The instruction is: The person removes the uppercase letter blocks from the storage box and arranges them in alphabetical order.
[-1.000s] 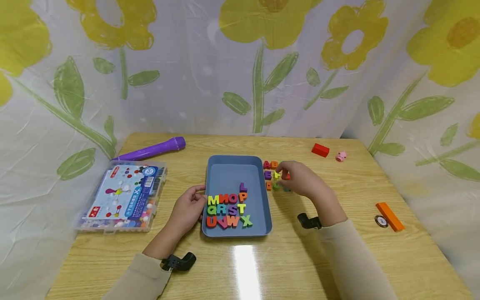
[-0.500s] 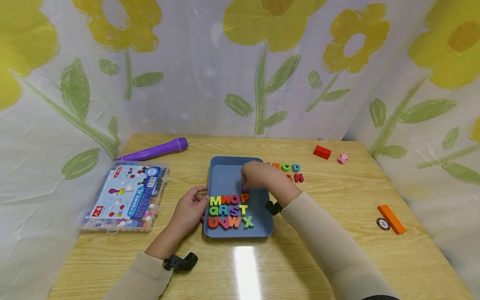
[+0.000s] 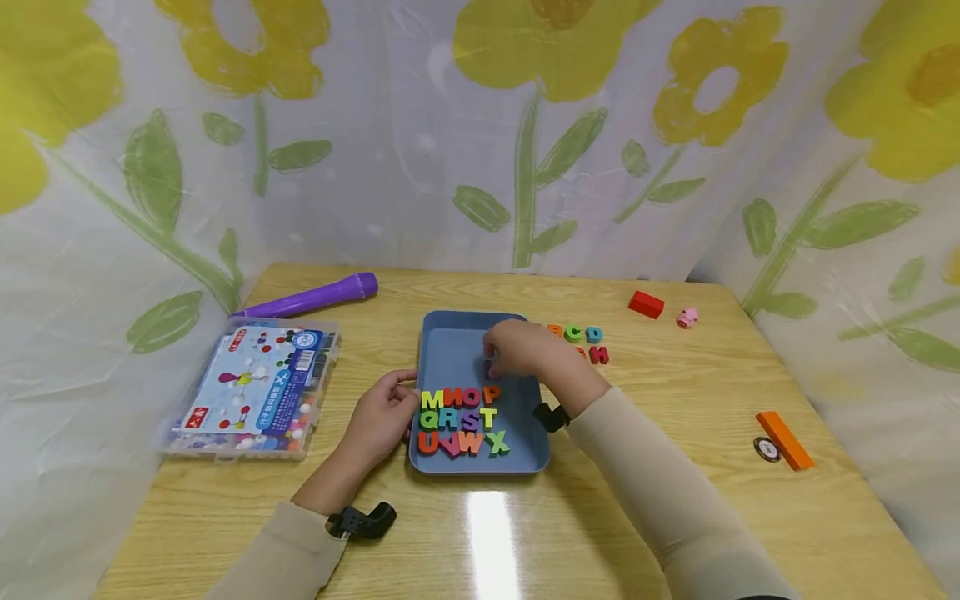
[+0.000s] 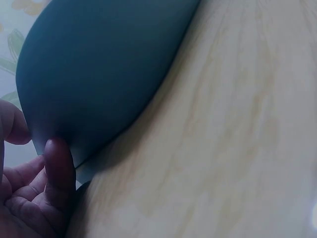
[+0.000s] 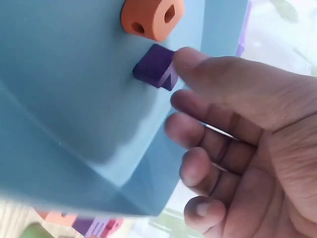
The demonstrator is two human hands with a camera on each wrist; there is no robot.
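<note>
Inside blue tray (image 3: 450,350), at 12 o'clock from orange P (image 3: 491,394): purple L (image 5: 156,67), now touched by right hand (image 3: 517,350), back from desk letters. Left hand (image 3: 386,412) gripping tray's edge.

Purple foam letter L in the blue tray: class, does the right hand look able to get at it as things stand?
Probably yes. The right hand already has a fingertip against the purple foam letter L on the blue plastic tray, beside the orange foam letter P; nothing lies between.
</note>
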